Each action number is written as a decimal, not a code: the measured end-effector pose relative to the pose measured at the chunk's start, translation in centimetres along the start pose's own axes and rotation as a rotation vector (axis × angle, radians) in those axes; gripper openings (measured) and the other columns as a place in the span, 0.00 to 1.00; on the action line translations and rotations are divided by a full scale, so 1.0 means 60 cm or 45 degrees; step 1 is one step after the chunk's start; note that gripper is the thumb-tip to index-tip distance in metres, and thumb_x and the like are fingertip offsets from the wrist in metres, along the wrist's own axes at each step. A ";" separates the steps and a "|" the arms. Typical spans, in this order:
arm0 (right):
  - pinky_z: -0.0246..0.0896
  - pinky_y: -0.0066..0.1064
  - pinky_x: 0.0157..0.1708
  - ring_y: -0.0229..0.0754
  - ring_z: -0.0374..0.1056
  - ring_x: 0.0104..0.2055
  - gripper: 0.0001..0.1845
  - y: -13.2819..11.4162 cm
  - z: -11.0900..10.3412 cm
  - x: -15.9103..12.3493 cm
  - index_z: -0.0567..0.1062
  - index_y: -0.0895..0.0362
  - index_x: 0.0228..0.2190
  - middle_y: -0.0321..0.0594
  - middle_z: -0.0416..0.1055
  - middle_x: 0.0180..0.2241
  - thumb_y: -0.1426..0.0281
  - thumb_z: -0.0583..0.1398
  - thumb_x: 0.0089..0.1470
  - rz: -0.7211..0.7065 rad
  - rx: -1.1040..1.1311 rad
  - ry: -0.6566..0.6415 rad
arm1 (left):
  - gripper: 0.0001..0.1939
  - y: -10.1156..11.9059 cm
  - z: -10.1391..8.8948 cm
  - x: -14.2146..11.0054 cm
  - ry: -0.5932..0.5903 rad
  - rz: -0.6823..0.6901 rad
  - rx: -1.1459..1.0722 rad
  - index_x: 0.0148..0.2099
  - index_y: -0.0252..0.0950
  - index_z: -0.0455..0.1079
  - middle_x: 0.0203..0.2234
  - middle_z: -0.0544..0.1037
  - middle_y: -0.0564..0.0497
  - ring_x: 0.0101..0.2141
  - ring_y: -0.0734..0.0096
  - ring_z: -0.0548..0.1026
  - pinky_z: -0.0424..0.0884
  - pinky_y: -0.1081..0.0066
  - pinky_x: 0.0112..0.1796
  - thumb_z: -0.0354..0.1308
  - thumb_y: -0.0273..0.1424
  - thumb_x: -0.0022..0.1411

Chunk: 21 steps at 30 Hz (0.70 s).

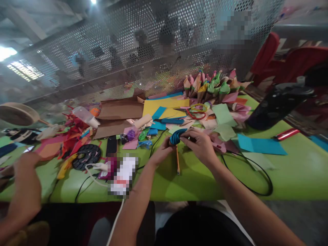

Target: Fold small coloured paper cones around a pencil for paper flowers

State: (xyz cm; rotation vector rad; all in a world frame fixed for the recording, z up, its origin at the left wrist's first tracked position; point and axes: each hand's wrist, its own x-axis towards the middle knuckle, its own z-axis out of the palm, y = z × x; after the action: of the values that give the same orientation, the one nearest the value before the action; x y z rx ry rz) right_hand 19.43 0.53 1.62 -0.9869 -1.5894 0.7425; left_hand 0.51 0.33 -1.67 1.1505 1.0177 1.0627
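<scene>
Since the striped blue, paper-like coil seems light and crushable, left hand and right hand, grip closed on it, should pinch opposite sides gently.

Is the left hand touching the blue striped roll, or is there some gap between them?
Touching. In the head view, the left hand holds the blue striped roll, fingers against its lower edge.

Open tabletop at near right, black cable loop alongside
</scene>
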 end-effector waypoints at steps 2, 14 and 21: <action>0.67 0.36 0.37 0.47 0.73 0.36 0.08 -0.002 0.000 -0.001 0.82 0.54 0.31 0.43 0.78 0.32 0.67 0.62 0.58 -0.036 -0.029 -0.010 | 0.20 -0.002 0.001 0.001 0.013 -0.013 -0.015 0.47 0.42 0.76 0.44 0.78 0.54 0.48 0.64 0.72 0.67 0.62 0.55 0.68 0.29 0.50; 0.65 0.34 0.34 0.45 0.72 0.33 0.08 -0.008 -0.003 -0.001 0.80 0.53 0.30 0.42 0.76 0.31 0.70 0.61 0.60 -0.187 -0.196 -0.042 | 0.17 0.012 0.013 -0.005 0.107 -0.055 -0.104 0.43 0.40 0.75 0.32 0.74 0.56 0.35 0.71 0.68 0.66 0.72 0.39 0.68 0.28 0.47; 0.66 0.34 0.34 0.45 0.72 0.34 0.08 -0.007 -0.003 0.000 0.80 0.53 0.31 0.41 0.75 0.31 0.69 0.61 0.60 -0.173 -0.186 -0.054 | 0.19 0.008 0.014 -0.005 0.043 -0.150 -0.207 0.43 0.40 0.74 0.26 0.68 0.57 0.27 0.75 0.61 0.58 0.73 0.30 0.66 0.29 0.46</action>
State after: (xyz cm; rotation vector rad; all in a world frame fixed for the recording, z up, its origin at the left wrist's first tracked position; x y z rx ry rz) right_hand 19.53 0.32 2.04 -0.9617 -1.7489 0.5633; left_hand 1.18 -0.05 -1.04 0.9330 0.9940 1.0536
